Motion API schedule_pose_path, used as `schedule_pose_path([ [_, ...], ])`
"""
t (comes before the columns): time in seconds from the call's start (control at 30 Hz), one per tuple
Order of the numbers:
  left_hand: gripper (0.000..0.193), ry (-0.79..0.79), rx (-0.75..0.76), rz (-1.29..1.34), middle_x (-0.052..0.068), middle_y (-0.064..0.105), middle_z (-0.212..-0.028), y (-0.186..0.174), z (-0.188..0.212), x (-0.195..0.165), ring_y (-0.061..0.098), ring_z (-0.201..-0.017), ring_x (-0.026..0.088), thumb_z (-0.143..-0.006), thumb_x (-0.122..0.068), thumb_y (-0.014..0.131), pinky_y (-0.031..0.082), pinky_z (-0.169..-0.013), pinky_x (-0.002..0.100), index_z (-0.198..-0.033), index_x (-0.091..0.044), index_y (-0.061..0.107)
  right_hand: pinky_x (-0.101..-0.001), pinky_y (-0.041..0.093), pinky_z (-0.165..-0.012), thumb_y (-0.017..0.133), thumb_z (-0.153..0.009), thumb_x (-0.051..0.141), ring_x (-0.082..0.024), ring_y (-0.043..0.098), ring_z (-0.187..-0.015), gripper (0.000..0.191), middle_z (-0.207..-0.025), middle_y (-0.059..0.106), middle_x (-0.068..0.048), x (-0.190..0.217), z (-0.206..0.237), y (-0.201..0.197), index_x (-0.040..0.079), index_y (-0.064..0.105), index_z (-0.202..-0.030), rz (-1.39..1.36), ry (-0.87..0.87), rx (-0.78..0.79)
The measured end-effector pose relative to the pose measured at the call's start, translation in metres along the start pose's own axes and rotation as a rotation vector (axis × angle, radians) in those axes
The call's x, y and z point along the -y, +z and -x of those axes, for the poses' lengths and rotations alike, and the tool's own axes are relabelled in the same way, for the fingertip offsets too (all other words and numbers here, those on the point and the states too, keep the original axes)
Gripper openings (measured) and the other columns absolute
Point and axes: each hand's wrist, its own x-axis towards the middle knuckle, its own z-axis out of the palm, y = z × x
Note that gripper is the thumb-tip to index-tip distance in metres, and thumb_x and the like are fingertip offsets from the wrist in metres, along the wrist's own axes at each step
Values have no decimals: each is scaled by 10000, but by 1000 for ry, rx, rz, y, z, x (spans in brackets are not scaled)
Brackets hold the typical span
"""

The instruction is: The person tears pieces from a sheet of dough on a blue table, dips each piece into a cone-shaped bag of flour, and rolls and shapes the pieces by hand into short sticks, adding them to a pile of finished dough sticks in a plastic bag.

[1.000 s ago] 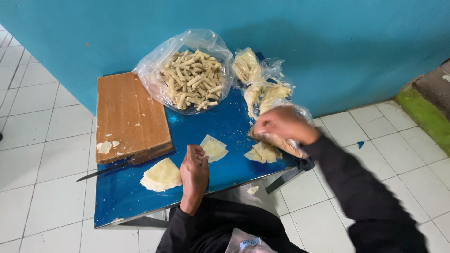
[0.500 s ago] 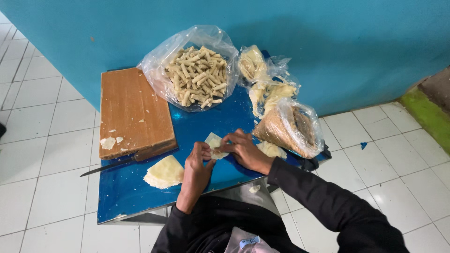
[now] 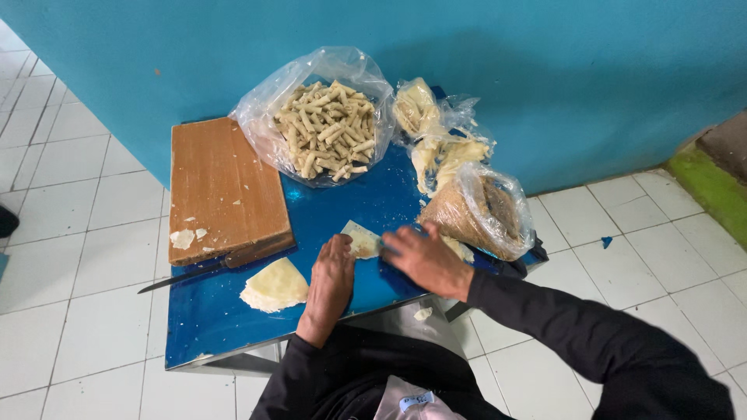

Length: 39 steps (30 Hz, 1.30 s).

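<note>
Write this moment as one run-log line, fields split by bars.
left hand on wrapper sheet | right hand beside it, on blue table | wrapper stack, knife, cutting board, bag of rolls nearby

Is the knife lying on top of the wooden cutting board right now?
No, the knife lies on the blue table, along the near edge of the wooden cutting board.

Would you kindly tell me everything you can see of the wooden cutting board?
The wooden cutting board is a thick, reddish-brown rectangular slab lying flat on the left rear of the blue table. Pale dough scraps sit near its front left corner. A knife lies along its front edge. Neither hand touches it.
</note>
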Motion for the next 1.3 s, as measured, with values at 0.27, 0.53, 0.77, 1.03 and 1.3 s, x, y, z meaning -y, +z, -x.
schedule_pose_path([
  [0.27,257,-119,17,104,155,654,-919,-2,-9,7,687,-787,298,-869,32,660,545,-701,367,-1105,-3,563,-443,317,-769,671,-861,82,-219,468,-985,387,-1120,615,5,33,10,6,197,768,-1218,-232,272,-218],
  [0.53,189,-84,49,55,186,632,-1009,0,-7,11,658,-896,349,-889,26,631,533,-753,416,-1076,16,610,-461,311,-834,712,-946,274,-243,496,-1025,237,-1127,617,-29,34,-18,4,97,727,-1104,-278,293,-362],
  [0.77,133,-44,86,17,183,602,-1046,-3,-7,5,608,-999,385,-905,15,606,498,-843,451,-1030,19,652,-444,324,-858,684,-980,237,-201,571,-982,159,-1027,673,-2,27,-27,16,118,738,-1070,-354,196,-399],
  [1.03,78,52,78,-109,180,589,-957,-6,-20,7,568,-930,371,-873,-38,650,460,-827,462,-929,10,674,-403,336,-773,712,-960,258,-243,553,-861,124,-897,668,-25,-3,-56,28,136,733,-960,-631,274,-181],
  [1.3,81,3,98,-93,166,601,-947,0,-29,14,581,-881,373,-955,-49,611,469,-779,458,-938,18,654,-421,343,-810,695,-956,175,-224,533,-916,84,-949,649,-11,12,-53,21,128,745,-1005,-551,234,-312],
])
